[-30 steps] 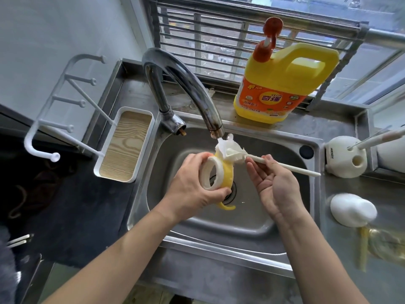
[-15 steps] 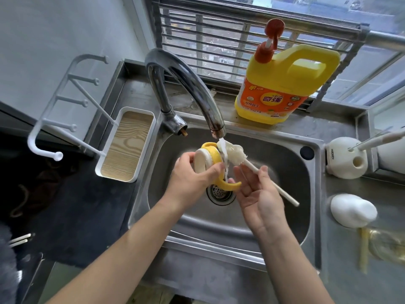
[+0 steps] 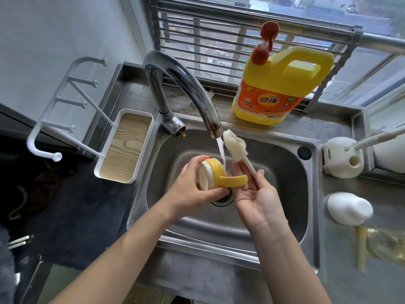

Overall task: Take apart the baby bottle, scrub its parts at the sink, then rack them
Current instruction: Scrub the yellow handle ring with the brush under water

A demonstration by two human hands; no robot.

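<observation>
Pulling clear: brush (image 3: 235,145) head, against the yellow collar (image 3: 215,174) 0.5 s ago, now sits up by the tap (image 3: 197,95), right of the stream. L hand (image 3: 192,189) fingers wrap the collar over the sink (image 3: 285,163), under the water; R hand (image 3: 256,200) fingers pinch the brush handle. Prob. rinsing now.

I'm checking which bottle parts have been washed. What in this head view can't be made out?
Head view throughout.
Inside of the yellow collar: faces away, wrapped by the left hand.
The drain: mostly behind collar and left hand.
The clear item on the right counter: blurred near the frame edge, unidentifiable.
The white container: cut off by the right edge.
End of the brush handle: hidden behind the right hand.
</observation>
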